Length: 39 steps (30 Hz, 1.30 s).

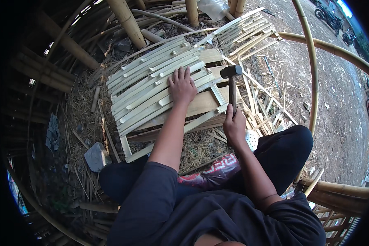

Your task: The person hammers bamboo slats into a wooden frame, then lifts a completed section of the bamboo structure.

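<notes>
A panel of pale bamboo slats (151, 88) lies before me on wooden boards (203, 103). My left hand (182, 87) rests on its slats near the right end, fingers stretched out. My right hand (235, 128) is wrapped round the handle of a hammer (231, 71), held upright with its dark head at the top, just right of the panel. Curled strips stand up in rows along the slats. A long strip at the panel's near edge runs from the lower left corner toward the hammer handle.
A second slatted bamboo panel (246, 33) lies beyond, to the right. Split bamboo pieces (256, 104) are scattered beside the hammer. A grey stone (97, 157) sits near my left knee. Thick bamboo poles (127, 22) stand behind, and a curved bamboo pole (311, 61) rises at the right.
</notes>
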{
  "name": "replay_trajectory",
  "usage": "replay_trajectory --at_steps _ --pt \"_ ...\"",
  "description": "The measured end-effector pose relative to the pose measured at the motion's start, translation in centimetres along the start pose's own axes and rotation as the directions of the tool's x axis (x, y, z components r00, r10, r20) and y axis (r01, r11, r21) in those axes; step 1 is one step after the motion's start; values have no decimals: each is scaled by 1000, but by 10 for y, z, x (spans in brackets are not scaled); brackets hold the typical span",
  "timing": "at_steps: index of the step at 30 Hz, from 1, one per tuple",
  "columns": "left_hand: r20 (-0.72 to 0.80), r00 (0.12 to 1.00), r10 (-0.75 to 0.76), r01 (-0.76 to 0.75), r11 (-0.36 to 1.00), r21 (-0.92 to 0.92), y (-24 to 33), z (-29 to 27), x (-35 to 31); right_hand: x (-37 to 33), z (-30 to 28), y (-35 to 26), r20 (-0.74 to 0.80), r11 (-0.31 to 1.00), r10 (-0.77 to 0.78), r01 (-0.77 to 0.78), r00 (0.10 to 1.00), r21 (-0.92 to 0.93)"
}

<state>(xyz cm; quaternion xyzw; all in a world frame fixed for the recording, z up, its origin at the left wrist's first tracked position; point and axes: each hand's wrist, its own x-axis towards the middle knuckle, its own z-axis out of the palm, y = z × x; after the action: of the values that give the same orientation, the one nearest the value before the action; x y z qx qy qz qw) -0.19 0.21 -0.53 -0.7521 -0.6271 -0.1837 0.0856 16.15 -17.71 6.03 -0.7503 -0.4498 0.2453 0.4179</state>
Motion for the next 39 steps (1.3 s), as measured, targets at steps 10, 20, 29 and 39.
replay_trajectory --at_steps 10,20,29,39 --pt "25 1000 -2 3 1000 -12 3 0 1 27 -9 8 32 999 29 -28 999 -26" --pt "-14 1000 19 -19 1000 -10 2 3 2 24 8 24 145 988 76 -55 987 -141" --pt "-6 1000 13 -13 1000 -14 2 5 2 26 1 13 206 983 140 -111 969 -145" --pt "20 1000 13 -13 1000 6 5 4 2 30 9 16 148 944 72 -20 986 -329"
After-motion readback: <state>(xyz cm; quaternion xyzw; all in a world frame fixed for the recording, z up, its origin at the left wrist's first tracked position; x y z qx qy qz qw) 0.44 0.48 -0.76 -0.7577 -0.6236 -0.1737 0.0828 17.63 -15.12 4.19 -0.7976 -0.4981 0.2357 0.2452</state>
